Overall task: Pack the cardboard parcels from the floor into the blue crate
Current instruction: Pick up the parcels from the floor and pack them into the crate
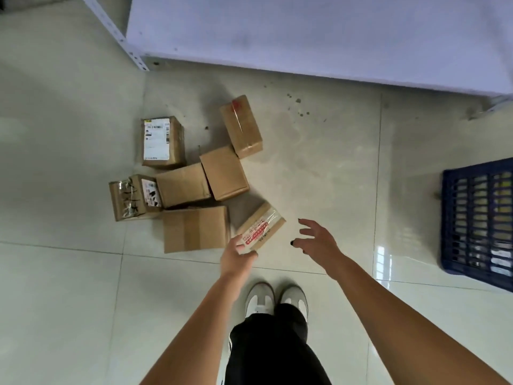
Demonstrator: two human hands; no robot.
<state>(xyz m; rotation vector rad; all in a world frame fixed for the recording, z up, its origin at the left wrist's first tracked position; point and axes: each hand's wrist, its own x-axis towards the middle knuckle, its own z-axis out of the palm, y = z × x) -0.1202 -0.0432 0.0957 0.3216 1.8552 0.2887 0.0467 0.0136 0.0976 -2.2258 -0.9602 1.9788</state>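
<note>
In the head view, the left hand [238, 252] is being held at the near corner of a small taped parcel [261, 225], its fingers loosely curled and the thumb lying against the parcel's near edge; whether the parcel is actually being gripped cannot be told. The right hand [315, 240] is being held just to the right of the same parcel, fingers spread wide and touching nothing. A strip of clear tape and a band of red printed characters are being shown across the parcel's top, too small to be read.

Six more cardboard parcels are lying clustered on the tiled floor [319, 168] beyond it. A large plain parcel [195, 228] is lying just left of the taped one. Behind it, two plain parcels [183, 185] [224, 172] are lying side by side and touching. At the far left, a parcel with scuffed tape and a small label [134, 197] is lying, its print illegible. A parcel with a white shipping label [162, 141] is lying behind that, the text too blurred to be read. A parcel with a red mark [241, 126] is lying farthest away.

The blue crate [478, 222] is standing at the right edge, well apart from the parcels. White shoes [273, 300] and dark trousers [273, 348] are being seen at the bottom, a white shelf [319, 34] at the top.
</note>
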